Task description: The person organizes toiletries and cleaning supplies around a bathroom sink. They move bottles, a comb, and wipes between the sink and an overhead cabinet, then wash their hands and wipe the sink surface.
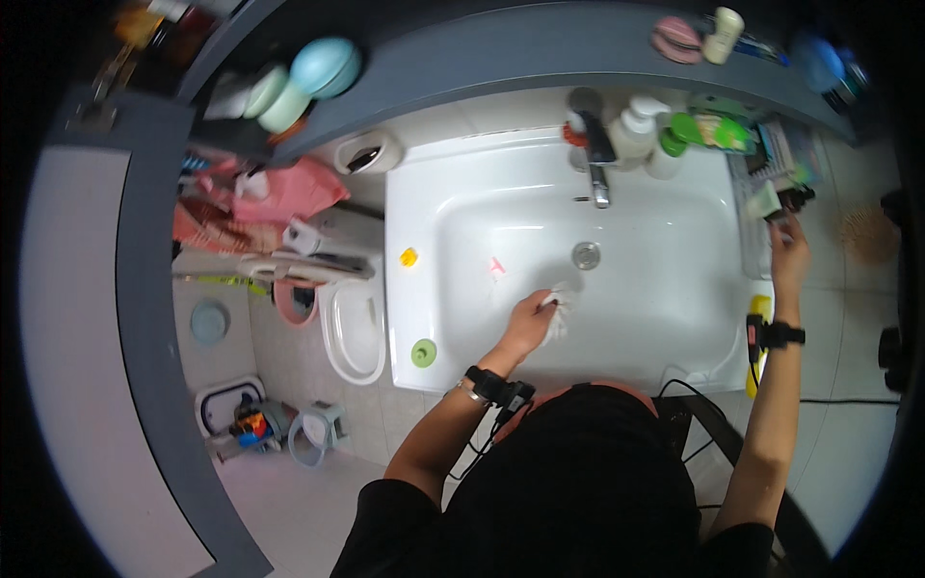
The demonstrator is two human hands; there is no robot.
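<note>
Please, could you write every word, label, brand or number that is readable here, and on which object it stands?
No text can be read.
Green-and-white packet at the sink's back right: any print is too small and blurred.
Pale item by the right hand: too small.
Crumpled white material in the left hand: no readable marks.

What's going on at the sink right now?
The person's left hand holds a crumpled white cloth or tissue over the sink. The right hand is by the clear container at the sink's right edge; whether it grips anything is unclear. A small pink piece lies in the sink.
</note>
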